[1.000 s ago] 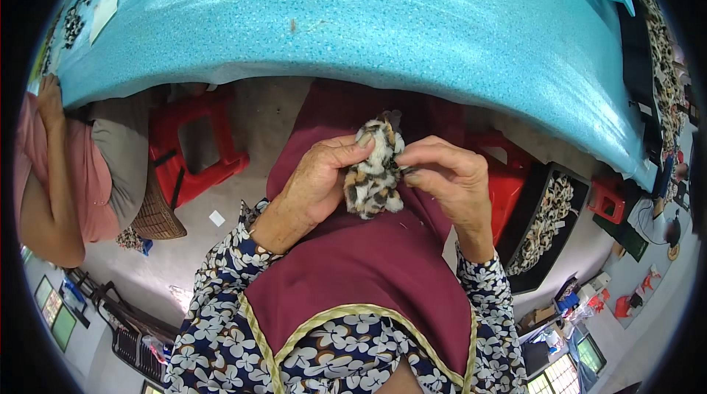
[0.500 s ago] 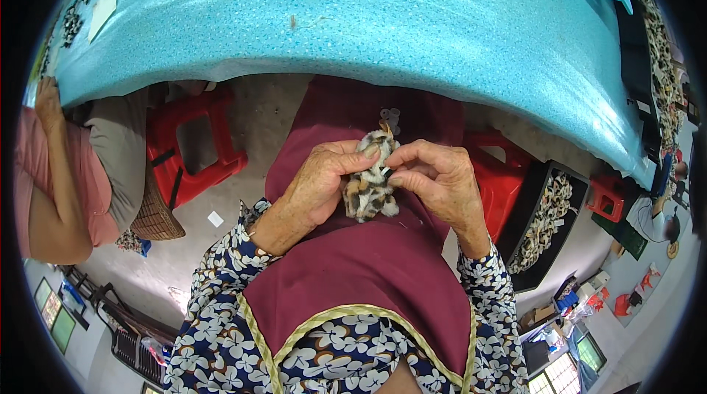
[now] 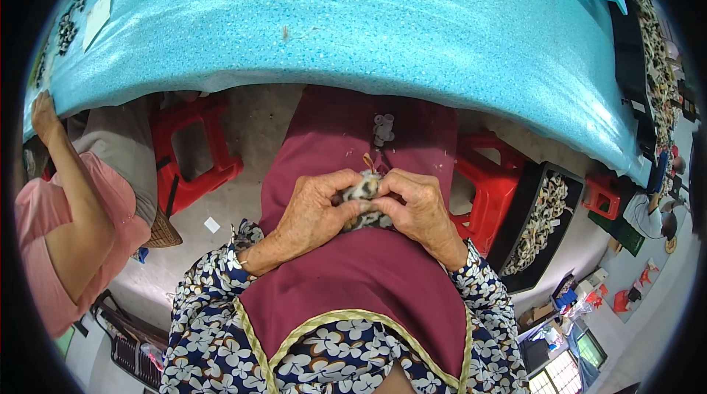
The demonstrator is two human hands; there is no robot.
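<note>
Near the middle of the frame, just below the table edge, a small furry piece (image 3: 362,189) in white, black and tan sits between the person's two hands. The left hand (image 3: 315,201) grips it from the left, its thumb pressed across the fur; the right hand (image 3: 417,204) pinches it from the right, thumb and forefinger close together, and whether they hold anything smaller I cannot tell. Both are above a maroon apron (image 3: 346,269), where small pale round pieces (image 3: 383,127) lie just above the hands. A blue table covering (image 3: 331,40) spans the top. Right of centre, a red stool (image 3: 484,199) stands beside a black tray (image 3: 509,245) of furry pieces (image 3: 541,221); at far left, a co-worker's hand (image 3: 44,115) touches the table edge.
</note>
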